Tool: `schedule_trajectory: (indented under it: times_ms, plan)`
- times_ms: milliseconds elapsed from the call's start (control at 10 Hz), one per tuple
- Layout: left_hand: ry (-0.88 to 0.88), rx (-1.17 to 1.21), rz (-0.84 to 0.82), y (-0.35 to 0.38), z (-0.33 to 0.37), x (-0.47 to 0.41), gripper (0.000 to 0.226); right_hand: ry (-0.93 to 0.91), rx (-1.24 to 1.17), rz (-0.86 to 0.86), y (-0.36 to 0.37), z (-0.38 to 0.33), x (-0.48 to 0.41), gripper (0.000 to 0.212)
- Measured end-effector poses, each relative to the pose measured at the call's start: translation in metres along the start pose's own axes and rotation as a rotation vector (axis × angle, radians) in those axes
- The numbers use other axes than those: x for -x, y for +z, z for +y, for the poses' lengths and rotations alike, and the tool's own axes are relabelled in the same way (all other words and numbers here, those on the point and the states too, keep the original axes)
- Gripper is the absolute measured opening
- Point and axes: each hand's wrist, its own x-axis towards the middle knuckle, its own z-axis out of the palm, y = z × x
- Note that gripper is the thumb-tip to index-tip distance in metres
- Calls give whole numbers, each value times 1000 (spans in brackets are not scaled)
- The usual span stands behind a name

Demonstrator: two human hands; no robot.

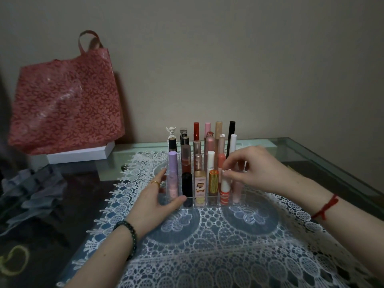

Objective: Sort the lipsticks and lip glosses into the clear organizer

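A clear organizer (204,205) stands on a white lace cloth, filled with several upright lipsticks and lip glosses. My left hand (154,201) grips the organizer's front left corner, thumb against the front wall beside a black tube (186,185). My right hand (252,170) pinches the white cap of an orange-striped lip gloss (225,189) standing in the front row. A lilac tube (172,167), a gold tube (213,181) and a pink cartoon-printed tube (200,187) stand near the front.
A red patterned bag (66,100) sits on a white box (81,153) at the back left. Grey cloth (35,194) lies at the left. The glass table's right edge (332,167) runs diagonally, and a wall is close behind.
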Motion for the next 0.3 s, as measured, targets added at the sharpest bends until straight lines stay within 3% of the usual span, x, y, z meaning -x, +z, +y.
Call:
schedule_trajectory:
  times_ms: [300]
  plan:
    - [-9, -13, -9, -1, 2, 0, 105, 27, -32, 12, 1, 2, 1, 6]
